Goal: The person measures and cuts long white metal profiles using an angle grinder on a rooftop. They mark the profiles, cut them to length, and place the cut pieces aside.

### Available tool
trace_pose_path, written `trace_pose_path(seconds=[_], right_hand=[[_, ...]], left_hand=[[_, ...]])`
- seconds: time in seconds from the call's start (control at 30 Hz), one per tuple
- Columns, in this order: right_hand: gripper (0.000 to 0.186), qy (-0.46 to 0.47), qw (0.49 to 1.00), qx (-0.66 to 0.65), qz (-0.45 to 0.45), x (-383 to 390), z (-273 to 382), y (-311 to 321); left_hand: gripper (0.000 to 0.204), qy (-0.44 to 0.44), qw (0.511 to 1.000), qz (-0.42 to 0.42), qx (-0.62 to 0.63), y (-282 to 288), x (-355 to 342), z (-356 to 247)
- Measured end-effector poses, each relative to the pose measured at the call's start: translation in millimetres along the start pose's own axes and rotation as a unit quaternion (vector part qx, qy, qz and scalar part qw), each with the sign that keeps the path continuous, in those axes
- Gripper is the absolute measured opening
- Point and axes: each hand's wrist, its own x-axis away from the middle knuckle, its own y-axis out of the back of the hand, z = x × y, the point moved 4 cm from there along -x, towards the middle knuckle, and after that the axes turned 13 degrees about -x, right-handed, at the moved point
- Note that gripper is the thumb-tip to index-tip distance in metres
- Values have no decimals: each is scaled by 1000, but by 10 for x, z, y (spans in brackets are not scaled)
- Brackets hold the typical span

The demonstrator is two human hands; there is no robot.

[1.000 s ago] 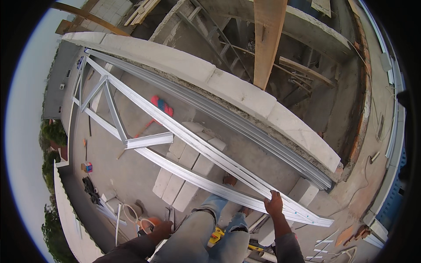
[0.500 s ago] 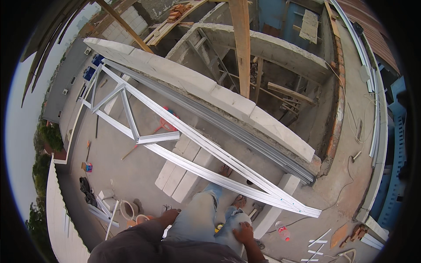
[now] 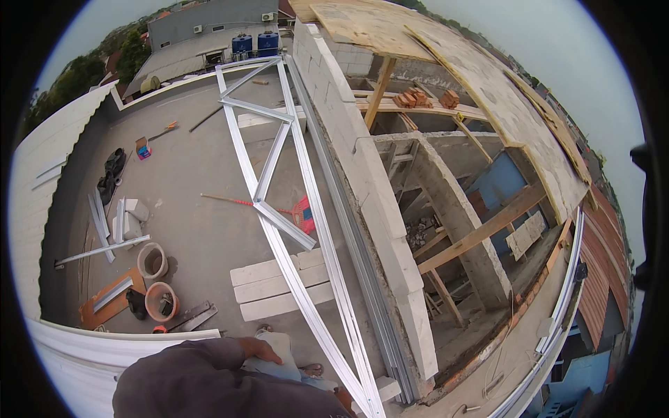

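A long silvery metal truss frame [image 3: 241, 150] stretches from the far end of the roof floor to just in front of me. Zigzag braces join its two rails in the far half, and one short brace [image 3: 289, 226] ends between the rails. Pale blocks [image 3: 261, 291] lie beneath it. My left hand [image 3: 268, 350] rests on my jeans-covered leg, fingers laid along it, holding nothing I can see. Of my right hand [image 3: 344, 397] only a sliver of skin shows beside my body, near the frame's near end; its fingers are hidden.
Grey metal channels [image 3: 348, 230] lie along a low white block wall [image 3: 380, 209], beyond which is an open pit with timbers. A red plastic item [image 3: 303, 214] with a stick lies under the frame. Buckets [image 3: 152, 261] and metal offcuts [image 3: 101, 216] are at left.
My view has swung left and up, so the frame now runs away from me and far rooftops show. My right hand, earlier plain on my knee, is now mostly hidden.
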Motion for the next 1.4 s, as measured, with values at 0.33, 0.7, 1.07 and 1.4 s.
trace_pose_path(seconds=[0.33,0.7,1.07,1.4], right_hand=[[27,-180,963,-174,97,-1727,1444,250],[37,-208,822,-529,35,-5681,3368,-1438],[51,-222,592,-773,-51,-6921,4027,-2095],[50,-71,675,-724,-125,-6778,4581,-1228]], left_hand=[[111,50,972,38,226,-901,-142,915],[123,293,873,154,358,-947,-394,625],[143,269,820,207,461,-985,-577,336],[141,253,837,191,446,-858,-606,262]])
